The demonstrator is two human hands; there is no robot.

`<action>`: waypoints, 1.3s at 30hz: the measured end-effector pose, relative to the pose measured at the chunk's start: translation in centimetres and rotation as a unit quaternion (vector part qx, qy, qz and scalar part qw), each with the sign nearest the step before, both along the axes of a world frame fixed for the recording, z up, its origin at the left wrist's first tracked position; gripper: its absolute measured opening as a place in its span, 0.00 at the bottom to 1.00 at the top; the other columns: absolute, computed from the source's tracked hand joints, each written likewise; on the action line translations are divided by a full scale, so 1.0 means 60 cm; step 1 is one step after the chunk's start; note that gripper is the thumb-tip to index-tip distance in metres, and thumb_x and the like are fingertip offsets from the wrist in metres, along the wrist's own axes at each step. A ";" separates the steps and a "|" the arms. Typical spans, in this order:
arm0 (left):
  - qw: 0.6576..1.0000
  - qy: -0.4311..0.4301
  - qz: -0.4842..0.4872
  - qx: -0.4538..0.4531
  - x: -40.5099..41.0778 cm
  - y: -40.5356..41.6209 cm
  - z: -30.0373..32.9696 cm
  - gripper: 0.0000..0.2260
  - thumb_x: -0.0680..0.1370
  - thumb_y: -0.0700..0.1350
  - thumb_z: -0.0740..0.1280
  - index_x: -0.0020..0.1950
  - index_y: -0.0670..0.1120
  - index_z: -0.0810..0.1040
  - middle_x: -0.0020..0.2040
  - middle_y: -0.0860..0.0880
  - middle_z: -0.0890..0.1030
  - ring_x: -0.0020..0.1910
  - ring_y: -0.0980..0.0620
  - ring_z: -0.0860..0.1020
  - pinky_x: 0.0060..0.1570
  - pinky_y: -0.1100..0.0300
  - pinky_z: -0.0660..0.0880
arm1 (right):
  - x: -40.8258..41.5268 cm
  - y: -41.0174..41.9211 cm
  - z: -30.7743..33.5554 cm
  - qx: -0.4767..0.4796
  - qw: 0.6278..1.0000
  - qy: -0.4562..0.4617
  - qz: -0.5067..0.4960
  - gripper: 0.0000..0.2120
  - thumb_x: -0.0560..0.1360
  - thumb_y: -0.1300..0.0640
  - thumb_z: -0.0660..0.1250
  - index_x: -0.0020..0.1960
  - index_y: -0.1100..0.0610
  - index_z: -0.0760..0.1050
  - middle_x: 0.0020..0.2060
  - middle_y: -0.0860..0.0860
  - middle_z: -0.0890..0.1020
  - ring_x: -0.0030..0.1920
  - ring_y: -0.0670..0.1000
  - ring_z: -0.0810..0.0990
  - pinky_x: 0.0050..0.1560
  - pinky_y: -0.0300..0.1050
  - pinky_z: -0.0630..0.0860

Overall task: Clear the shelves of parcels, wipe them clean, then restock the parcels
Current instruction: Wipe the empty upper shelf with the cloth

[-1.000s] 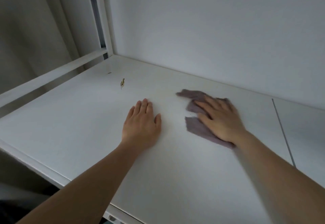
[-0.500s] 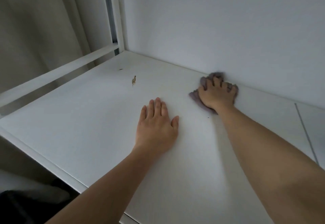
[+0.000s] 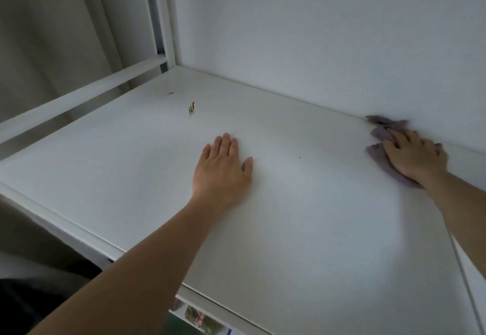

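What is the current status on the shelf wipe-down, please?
Left hand flat on shelf, open. Right hand pressing purple cloth at back wall. No parcels on this shelf; small gold scrap lying unwiped at back left.

Storage room, likely: white metal shelf, plain wall, curtain beside.

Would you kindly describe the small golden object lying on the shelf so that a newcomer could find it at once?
Start from the white shelf board and go toward its far left corner, where the white upright post stands. Beyond the fingertips of the left hand, which rests flat on the board, lies a small golden pronged scrap. It is the only yellowish thing there; the nearby dark spot is flat and black.
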State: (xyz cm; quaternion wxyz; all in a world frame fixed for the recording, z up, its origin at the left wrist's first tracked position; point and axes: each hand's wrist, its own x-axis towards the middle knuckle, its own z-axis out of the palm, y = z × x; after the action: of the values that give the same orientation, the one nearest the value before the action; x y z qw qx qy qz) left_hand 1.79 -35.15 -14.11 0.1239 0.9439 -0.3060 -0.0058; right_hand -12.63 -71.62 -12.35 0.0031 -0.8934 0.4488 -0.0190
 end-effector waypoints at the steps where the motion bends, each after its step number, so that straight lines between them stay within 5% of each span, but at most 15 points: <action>1: 1.000 0.001 -0.001 -0.001 -0.003 0.000 0.000 0.28 0.83 0.56 0.45 0.80 0.44 0.48 0.80 0.47 0.47 0.79 0.51 0.45 0.76 0.56 0.41 | -0.026 -0.003 0.001 0.005 1.000 0.005 -0.031 0.27 0.80 0.38 0.46 0.77 0.43 0.58 0.77 0.52 0.61 0.74 0.61 0.62 0.74 0.62 0.54; 6: 1.000 0.006 0.011 0.002 -0.031 0.001 0.002 0.28 0.83 0.55 0.44 0.80 0.42 0.47 0.80 0.45 0.46 0.79 0.50 0.44 0.77 0.54 0.41 | -0.062 0.078 0.008 0.008 0.997 0.023 -0.068 0.27 0.80 0.38 0.45 0.76 0.43 0.57 0.78 0.49 0.58 0.75 0.59 0.60 0.74 0.63 0.51; 13: 0.998 0.023 -0.052 0.004 -0.077 0.012 0.007 0.27 0.84 0.53 0.43 0.80 0.43 0.45 0.80 0.46 0.45 0.79 0.52 0.42 0.76 0.57 0.39 | -0.031 0.353 -0.007 -0.019 0.982 -0.007 0.188 0.28 0.79 0.39 0.40 0.78 0.38 0.53 0.79 0.41 0.52 0.78 0.48 0.52 0.76 0.59 0.40; 17: 0.993 0.018 -0.112 0.033 -0.069 0.065 0.014 0.25 0.84 0.51 0.43 0.80 0.46 0.46 0.80 0.50 0.44 0.78 0.55 0.43 0.75 0.58 0.38 | -0.121 0.388 -0.008 -0.010 0.963 -0.009 0.268 0.30 0.77 0.36 0.37 0.78 0.37 0.52 0.79 0.38 0.52 0.78 0.47 0.52 0.77 0.56 0.40; 19: 0.993 0.016 -0.108 0.052 -0.046 0.117 0.016 0.25 0.84 0.52 0.42 0.80 0.46 0.44 0.80 0.50 0.43 0.78 0.55 0.42 0.76 0.57 0.38 | -0.181 0.356 -0.010 -0.009 0.977 -0.025 0.212 0.30 0.77 0.35 0.39 0.78 0.37 0.54 0.78 0.39 0.55 0.77 0.48 0.56 0.77 0.56 0.43; 22: 0.995 0.023 -0.061 0.080 -0.021 0.207 0.019 0.27 0.83 0.55 0.40 0.79 0.45 0.41 0.80 0.49 0.41 0.78 0.54 0.40 0.76 0.56 0.38 | -0.259 0.301 -0.010 -0.029 0.998 -0.047 -0.006 0.28 0.77 0.35 0.42 0.76 0.37 0.57 0.78 0.43 0.59 0.75 0.53 0.60 0.76 0.60 0.47; 24: 0.995 0.016 -0.042 0.088 -0.029 0.241 0.019 0.29 0.82 0.56 0.39 0.79 0.44 0.41 0.80 0.47 0.41 0.78 0.52 0.40 0.76 0.54 0.39 | -0.270 0.292 0.000 0.003 0.985 -0.057 -0.164 0.27 0.78 0.36 0.45 0.75 0.40 0.58 0.78 0.47 0.59 0.75 0.56 0.58 0.75 0.63 0.45; 26: 0.996 0.011 -0.032 0.078 -0.045 0.250 0.015 0.30 0.81 0.58 0.38 0.80 0.44 0.42 0.80 0.47 0.43 0.78 0.51 0.41 0.76 0.54 0.39 | -0.240 0.316 0.004 0.065 0.972 -0.094 -0.207 0.29 0.77 0.37 0.46 0.75 0.44 0.59 0.76 0.49 0.60 0.75 0.57 0.57 0.73 0.66 0.46; 29: 0.997 0.005 -0.032 0.068 -0.045 0.245 0.011 0.32 0.80 0.60 0.37 0.80 0.44 0.41 0.80 0.47 0.42 0.78 0.51 0.41 0.76 0.53 0.39 | -0.160 0.413 0.000 0.185 0.963 -0.190 0.055 0.27 0.74 0.39 0.54 0.72 0.44 0.64 0.63 0.47 0.69 0.66 0.50 0.64 0.62 0.61 0.66; 33: 0.994 0.011 -0.052 0.091 -0.029 0.247 0.009 0.31 0.81 0.60 0.38 0.79 0.44 0.40 0.80 0.47 0.40 0.78 0.51 0.39 0.76 0.53 0.39 | -0.052 0.572 -0.004 0.012 0.988 -0.088 0.124 0.28 0.80 0.39 0.43 0.79 0.42 0.53 0.79 0.44 0.52 0.79 0.51 0.48 0.73 0.62 0.32; 36: 0.992 0.018 -0.077 0.097 -0.022 0.255 0.012 0.31 0.81 0.60 0.39 0.79 0.44 0.40 0.80 0.47 0.40 0.78 0.52 0.39 0.76 0.53 0.39 | -0.080 0.599 0.000 0.025 0.973 -0.053 0.222 0.28 0.80 0.37 0.41 0.79 0.40 0.51 0.80 0.42 0.51 0.79 0.51 0.49 0.75 0.61 0.33; 39: 0.991 0.017 -0.088 0.098 -0.020 0.261 0.015 0.31 0.81 0.60 0.39 0.79 0.44 0.40 0.80 0.47 0.40 0.78 0.52 0.40 0.76 0.53 0.40 | -0.187 0.536 -0.009 0.005 0.987 -0.052 0.150 0.30 0.78 0.35 0.39 0.78 0.37 0.53 0.79 0.41 0.53 0.78 0.49 0.51 0.77 0.59 0.39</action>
State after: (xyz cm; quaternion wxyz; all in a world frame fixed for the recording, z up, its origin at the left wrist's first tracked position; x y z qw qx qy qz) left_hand 0.58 -19.49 -13.21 0.0351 0.9207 -0.3837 -0.0624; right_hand -23.85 -39.47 -12.92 0.0337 -0.9483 0.3094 -0.0624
